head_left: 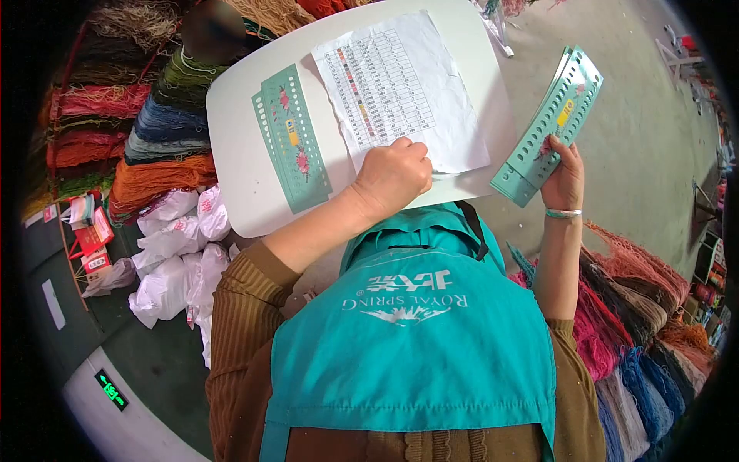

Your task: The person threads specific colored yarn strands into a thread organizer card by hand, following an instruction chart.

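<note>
My left hand (396, 173) rests curled on the lower edge of a creased printed sheet (454, 115), its fingers closed; what they hold, if anything, is hidden. The sheet bears a table of numbers with a column of coloured cells. In my right hand (564, 177), pinched between thumb and fingers, is a small stack of green cards (570, 77) with holes along the edges, fanned slightly beyond the table's right edge. More green perforated cards (289, 138) with pink flowers and a yellow label lie overlapped to the left of the sheet.
Beneath the sheet is a white rounded table (235, 100). Coloured yarn hanks (165, 123) are stacked at the left, with white plastic bags (181, 266) below. More yarn (593, 331) hangs at the lower right. A teal apron (416, 362) covers my front.
</note>
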Tool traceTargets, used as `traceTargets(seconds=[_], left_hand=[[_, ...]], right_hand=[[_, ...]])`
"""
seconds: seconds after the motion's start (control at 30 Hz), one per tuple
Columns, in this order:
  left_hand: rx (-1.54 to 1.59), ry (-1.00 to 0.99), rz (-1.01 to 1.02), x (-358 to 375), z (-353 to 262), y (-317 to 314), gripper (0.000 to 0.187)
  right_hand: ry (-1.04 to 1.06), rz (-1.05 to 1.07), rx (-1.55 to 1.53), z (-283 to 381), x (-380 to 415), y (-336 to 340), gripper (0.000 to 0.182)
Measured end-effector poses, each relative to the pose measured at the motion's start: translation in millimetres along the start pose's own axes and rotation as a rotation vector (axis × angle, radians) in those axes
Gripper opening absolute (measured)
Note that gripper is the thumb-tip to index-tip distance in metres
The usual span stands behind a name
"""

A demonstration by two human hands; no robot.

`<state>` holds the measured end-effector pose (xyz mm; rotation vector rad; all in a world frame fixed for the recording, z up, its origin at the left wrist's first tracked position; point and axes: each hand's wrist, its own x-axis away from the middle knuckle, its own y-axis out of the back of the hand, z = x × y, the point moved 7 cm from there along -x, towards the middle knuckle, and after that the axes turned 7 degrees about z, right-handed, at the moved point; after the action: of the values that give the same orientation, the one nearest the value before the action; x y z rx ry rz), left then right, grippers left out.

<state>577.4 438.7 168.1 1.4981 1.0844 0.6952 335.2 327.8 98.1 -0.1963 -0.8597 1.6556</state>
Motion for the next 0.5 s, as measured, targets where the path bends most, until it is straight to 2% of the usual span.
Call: traceTargets(seconds=[0.13,0.2,0.23,0.3,0.33,0.43,0.47,0.5], left_hand=[[-0.019,-0.011,0.016,2,9,-6,0.005],[-0.023,0.050,0.021,1,22,7,0.005],[-0.023,0.078,0.022,-3,29,23,0.007],[0.153,0.212,-0.124,-4,57,88,0.007],[0.266,0.414,-0.140,-2,78,114,0.014],[0.186,0.464,-0.307,-8,107,192,0.022],[0.112,0.407,-0.361,-9,113,211,0.022],[0.151,0.472,-0.354,-9,118,225,0.022]], right_hand=[[-0.007,0.003,0.015,-1,1,1,0.023],[-0.010,-0.002,-0.005,0,3,-4,0.023],[-0.010,-0.006,-0.014,2,4,-8,0.023],[-0.020,0.023,-0.058,4,4,-14,0.023],[-0.026,0.038,-0.081,4,4,-17,0.023],[-0.049,0.108,-0.090,3,2,-24,0.024],[-0.061,0.120,-0.076,1,2,-28,0.024],[-0.073,0.131,-0.061,-2,1,-34,0.024]])
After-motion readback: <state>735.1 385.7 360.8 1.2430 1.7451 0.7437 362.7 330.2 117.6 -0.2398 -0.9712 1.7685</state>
